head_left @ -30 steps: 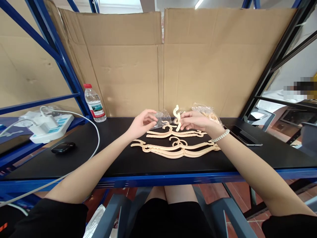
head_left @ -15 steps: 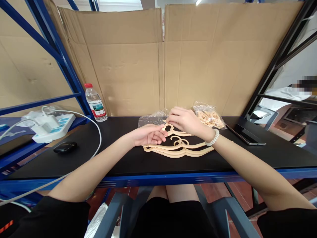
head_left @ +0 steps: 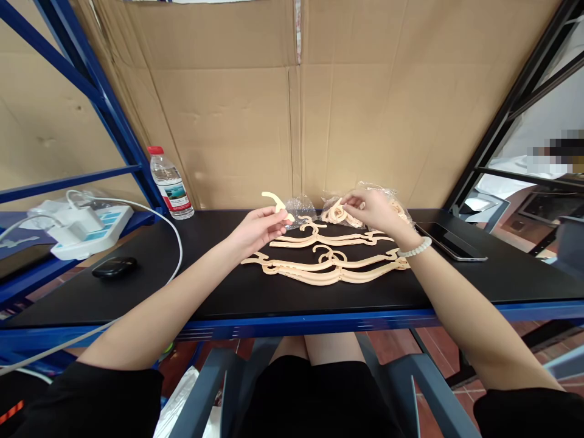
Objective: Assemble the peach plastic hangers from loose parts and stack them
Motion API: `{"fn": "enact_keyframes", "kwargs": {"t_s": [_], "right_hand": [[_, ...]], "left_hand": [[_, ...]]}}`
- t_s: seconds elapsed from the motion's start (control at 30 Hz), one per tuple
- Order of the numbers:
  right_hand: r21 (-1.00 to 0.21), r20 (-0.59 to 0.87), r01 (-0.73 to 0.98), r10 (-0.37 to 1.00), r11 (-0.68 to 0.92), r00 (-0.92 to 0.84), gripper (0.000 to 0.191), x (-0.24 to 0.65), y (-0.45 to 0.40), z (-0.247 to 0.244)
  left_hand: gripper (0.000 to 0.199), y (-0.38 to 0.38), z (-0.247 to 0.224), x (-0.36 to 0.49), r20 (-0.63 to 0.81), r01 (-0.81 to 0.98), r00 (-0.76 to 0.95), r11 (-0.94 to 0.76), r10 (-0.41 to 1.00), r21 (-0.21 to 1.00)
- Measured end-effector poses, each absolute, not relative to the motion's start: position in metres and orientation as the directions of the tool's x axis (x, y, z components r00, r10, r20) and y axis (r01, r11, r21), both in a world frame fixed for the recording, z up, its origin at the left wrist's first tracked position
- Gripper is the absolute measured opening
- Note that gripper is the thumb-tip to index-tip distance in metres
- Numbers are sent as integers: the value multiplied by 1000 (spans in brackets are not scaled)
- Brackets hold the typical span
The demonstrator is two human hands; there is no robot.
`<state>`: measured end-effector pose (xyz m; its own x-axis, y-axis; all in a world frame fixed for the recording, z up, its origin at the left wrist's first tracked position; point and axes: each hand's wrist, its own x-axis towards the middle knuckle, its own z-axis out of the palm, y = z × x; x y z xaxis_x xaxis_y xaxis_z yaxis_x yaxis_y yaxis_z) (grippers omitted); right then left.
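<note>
My left hand [head_left: 262, 228] is raised above the black tabletop, its thumb and fingers closed on a cream plastic hanger hook [head_left: 275, 204] that curves up to the left. To the right, my right hand [head_left: 371, 210] reaches to a clear plastic bag of cream hook pieces [head_left: 335, 213]. Its fingertips are pinched at the bag's near left side, and what they grip is unclear. Below both hands lie several cream clothes hangers [head_left: 314, 278], their hooks pointing away from me. One hanger [head_left: 292, 242] lies farther back.
A crumpled clear bag [head_left: 301, 207] is behind the left hand. A phone [head_left: 451, 242] lies at right. On the left are a water bottle [head_left: 172, 185], a black mouse [head_left: 114, 267], a white cable and a power strip [head_left: 95, 234]. Cardboard [head_left: 219, 121] stands along the back.
My hands have moved apart. The left has lifted the hook up and to the left; the right has moved right to the bag of pieces. The rear hanger now lies uncovered.
</note>
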<state>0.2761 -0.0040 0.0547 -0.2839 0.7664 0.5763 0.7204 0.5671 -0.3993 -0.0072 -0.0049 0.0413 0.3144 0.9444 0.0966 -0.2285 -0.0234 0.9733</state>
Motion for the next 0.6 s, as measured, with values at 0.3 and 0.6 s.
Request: {"fn": "enact_keyframes", "kwargs": {"t_s": [0.3,0.6], "right_hand": [[-705,462,617,887,350,24,16,322,-6,72],[-495,250,686,844,532,-474,8,272,11,31]], "left_hand": [[11,4,55,-24,183,-322,95,-144,978,936],[6,8,43,-18,40,-142,128,-21,991,990]]}}
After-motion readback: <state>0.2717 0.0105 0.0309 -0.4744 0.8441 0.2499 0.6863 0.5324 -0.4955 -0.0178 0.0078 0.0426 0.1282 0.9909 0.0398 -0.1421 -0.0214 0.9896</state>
